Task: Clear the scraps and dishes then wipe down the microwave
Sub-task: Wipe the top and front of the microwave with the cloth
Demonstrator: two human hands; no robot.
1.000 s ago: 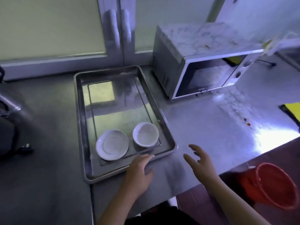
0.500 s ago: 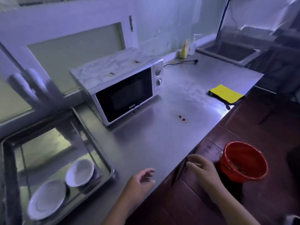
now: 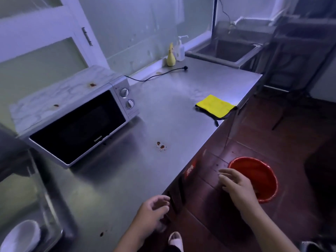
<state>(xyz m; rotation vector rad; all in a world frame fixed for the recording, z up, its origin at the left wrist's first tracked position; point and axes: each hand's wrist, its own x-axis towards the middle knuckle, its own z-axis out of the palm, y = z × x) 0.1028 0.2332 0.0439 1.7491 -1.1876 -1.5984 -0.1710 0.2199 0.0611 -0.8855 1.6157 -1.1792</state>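
Marble-patterned microwave (image 3: 72,113) (red-brown spots) — yellow cloth (image 3: 214,105), red bucket (image 3: 258,177).

Open steel counter (image 3: 172,110) is lying between microwave (image 3: 72,117) and yellow cloth (image 3: 214,106); only small red stains (image 3: 161,145) are sitting there. Cord (image 3: 156,75) is trailing across the back. Tray (image 3: 54,211) is blocking the left. Red bucket (image 3: 254,179) is standing on the floor beyond the counter's edge.

Stained microwave (image 3: 72,113) and yellow cloth (image 3: 214,106) sit on steel counter (image 3: 127,179)
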